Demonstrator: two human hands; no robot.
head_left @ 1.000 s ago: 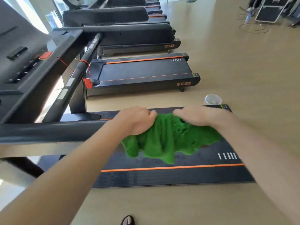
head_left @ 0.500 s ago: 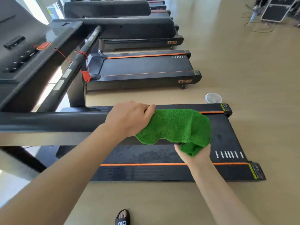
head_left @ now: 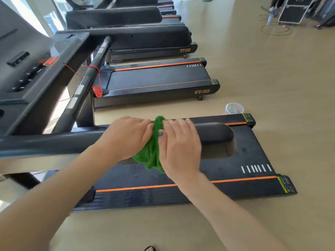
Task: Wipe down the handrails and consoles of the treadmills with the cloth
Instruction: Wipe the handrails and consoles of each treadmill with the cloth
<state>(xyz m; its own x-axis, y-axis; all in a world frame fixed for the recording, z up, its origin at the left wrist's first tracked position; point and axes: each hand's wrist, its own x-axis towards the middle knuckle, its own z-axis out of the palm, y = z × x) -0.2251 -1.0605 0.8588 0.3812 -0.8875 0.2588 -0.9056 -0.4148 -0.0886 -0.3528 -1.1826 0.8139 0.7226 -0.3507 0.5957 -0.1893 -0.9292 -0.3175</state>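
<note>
Green cloth (head_left: pixel 151 151) mostly hidden, both hands' grip

Both forearms are being seen bare from the frame edge to the wrist; no sleeves are being shown. The left hand (head_left: pixel 126 137) and right hand (head_left: pixel 180 145) are being observed ungloved, without rings, watch or bands. The dark toe of a sandal (head_left: pixel 150 248) is being glimpsed at the bottom edge.

Pale wood-tone floor (head_left: pixel 253 73) — daylight from windows (head_left: pixel 52 19) at left.
</note>
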